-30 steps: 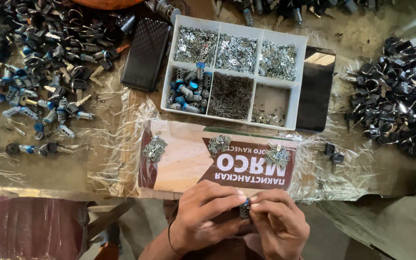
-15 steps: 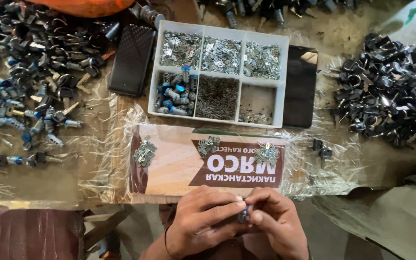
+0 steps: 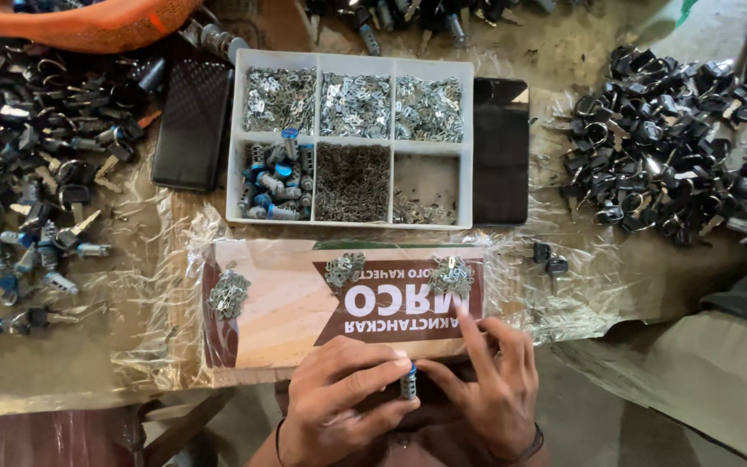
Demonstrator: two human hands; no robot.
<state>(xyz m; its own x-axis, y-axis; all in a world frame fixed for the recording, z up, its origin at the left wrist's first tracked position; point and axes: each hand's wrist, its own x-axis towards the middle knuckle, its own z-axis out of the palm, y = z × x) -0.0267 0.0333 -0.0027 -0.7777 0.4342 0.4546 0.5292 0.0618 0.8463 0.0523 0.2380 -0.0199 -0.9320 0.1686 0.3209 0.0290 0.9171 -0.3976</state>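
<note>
Far left of the fingers, a heap of lock cylinders point(image 3: 36, 164) with keys covers the table point(image 3: 62, 363). Nearer, a black case point(image 3: 192, 121) lies beside the white tray point(image 3: 352, 59) of small metal parts. Just above the fingers sits a printed card point(image 3: 278, 307) with three little piles of plates on it. The left hand point(image 3: 339, 402) pinches a small cylinder point(image 3: 408, 382) (blue-tipped) between thumb and forefinger. The right hand point(image 3: 486, 389) meets it at the tip, its forefinger now stretched up toward the right-hand pile point(image 3: 451, 275), where half a second ago both hands were closed around the part; this looks like a reach for another plate. Far right lies a heap of black parts point(image 3: 650, 138).
</note>
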